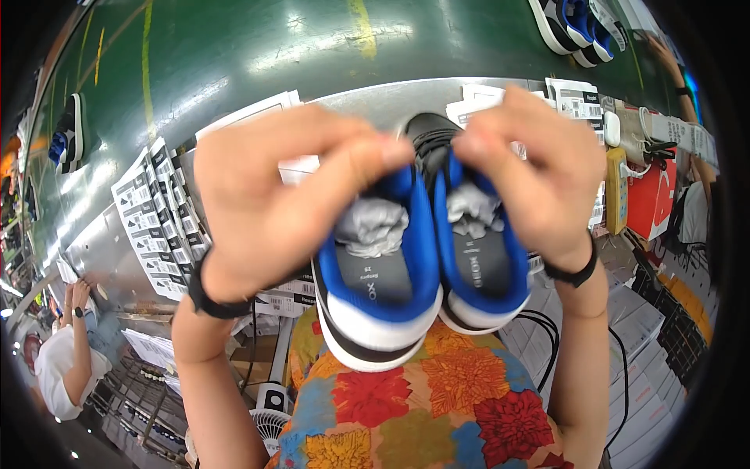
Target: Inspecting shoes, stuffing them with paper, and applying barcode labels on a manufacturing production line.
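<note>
Both hands [406,203] pinch paired blue-lined shoes [422,266], seemingly paper-stuffed, between them.

Bright overhead light, white glare streaks on the green belt [258,47], bent dark fisheye rim, close fingers [367,156] soft

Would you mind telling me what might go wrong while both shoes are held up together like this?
The left hand and right hand pinch the pair of blue-lined shoes only near their upper edges, so one shoe may slip and drop. The grey paper stuffing sits loosely in the openings and could fall out if the shoes tip. The raised pair also blocks the view of the metal table and its label sheets, so setting down could disturb them.
</note>
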Tool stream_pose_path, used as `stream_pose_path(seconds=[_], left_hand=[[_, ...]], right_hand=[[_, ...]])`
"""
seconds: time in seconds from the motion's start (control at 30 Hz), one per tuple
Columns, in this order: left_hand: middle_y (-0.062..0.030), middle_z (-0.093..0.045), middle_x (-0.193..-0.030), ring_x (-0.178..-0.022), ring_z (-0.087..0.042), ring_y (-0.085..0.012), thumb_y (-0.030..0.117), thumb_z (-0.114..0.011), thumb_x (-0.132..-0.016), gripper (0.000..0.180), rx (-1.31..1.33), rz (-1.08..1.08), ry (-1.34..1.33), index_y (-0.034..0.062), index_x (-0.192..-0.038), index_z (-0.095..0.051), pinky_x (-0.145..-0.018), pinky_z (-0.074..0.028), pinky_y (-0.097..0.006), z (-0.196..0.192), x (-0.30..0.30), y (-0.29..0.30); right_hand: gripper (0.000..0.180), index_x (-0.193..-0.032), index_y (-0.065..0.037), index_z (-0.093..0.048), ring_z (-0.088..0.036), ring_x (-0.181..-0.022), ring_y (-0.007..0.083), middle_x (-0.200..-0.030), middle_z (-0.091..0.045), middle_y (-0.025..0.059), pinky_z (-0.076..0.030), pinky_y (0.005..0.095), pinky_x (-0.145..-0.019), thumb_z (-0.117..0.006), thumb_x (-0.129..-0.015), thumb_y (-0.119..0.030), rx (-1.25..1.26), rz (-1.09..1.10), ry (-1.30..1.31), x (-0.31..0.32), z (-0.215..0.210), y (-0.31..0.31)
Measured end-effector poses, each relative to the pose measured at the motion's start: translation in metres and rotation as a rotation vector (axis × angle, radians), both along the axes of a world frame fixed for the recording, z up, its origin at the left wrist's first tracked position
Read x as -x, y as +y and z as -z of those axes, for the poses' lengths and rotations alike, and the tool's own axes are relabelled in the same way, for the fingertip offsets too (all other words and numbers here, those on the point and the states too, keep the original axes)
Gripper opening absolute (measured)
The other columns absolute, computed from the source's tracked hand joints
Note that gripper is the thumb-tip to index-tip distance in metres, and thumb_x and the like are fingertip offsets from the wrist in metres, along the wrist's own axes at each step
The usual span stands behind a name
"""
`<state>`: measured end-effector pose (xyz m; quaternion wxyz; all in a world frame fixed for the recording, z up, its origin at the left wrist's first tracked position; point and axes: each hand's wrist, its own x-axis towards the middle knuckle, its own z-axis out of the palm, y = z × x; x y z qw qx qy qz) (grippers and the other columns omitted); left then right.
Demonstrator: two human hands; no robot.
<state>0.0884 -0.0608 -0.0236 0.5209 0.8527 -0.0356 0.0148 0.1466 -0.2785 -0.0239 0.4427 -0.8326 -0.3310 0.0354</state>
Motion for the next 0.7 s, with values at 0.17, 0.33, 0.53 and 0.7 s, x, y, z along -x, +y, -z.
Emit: stream_pose_path(seconds=[0.17,0.33,0.53,0.7], left_hand=[[-0.0168,-0.070,-0.100,-0.090,-0.069,-0.0287,0.017,-0.084,-0.071,0.035,-0.324,0.176,-0.485,-0.0013,-0.097,-0.070,-0.082,-0.056,-0.035,0.040,0.036,0.000],[-0.0211,-0.038,-0.149,-0.133,-0.045,-0.0326,0.005,-0.073,-0.079,0.069,0.199,-0.241,0.176,-0.0030,-0.141,-0.043,-0.105,-0.041,-0.037,0.066,0.078,-0.010],[-0.0167,-0.017,-0.159,-0.144,-0.026,-0.0262,0.002,-0.070,-0.078,0.085,0.727,-0.211,0.420,-0.0018,-0.151,-0.027,-0.109,-0.035,-0.037,0.044,0.080,0.001],[-0.0160,-0.015,-0.156,-0.146,-0.018,-0.0281,0.024,-0.083,-0.072,0.100,0.826,-0.163,0.402,-0.0081,-0.148,-0.027,-0.114,-0.029,-0.040,0.019,0.079,0.006]], right_hand=[[0.027,-0.093,-0.001,-0.071,-0.066,-0.080,0.0280,-0.092,-0.070,0.0113,-0.053,0.0313,-0.073,-0.080,-0.072,-0.015,-0.062,0.029,-0.289,0.037,0.051,-0.016],[0.046,-0.129,0.002,-0.056,-0.055,-0.120,0.0286,-0.135,-0.054,0.0196,-0.050,0.0402,-0.094,-0.070,-0.087,-0.010,-0.269,0.503,0.463,0.078,0.056,-0.019],[0.057,-0.141,0.002,-0.045,-0.052,-0.123,0.0204,-0.139,-0.051,0.0176,-0.051,0.0320,-0.094,-0.066,-0.089,-0.004,-0.348,0.297,0.875,0.075,0.028,-0.031],[0.057,-0.136,0.005,-0.050,-0.066,-0.097,0.0139,-0.112,-0.069,0.0183,-0.052,0.0258,-0.086,-0.071,-0.083,0.003,-0.296,0.336,0.869,0.083,0.000,-0.036]])
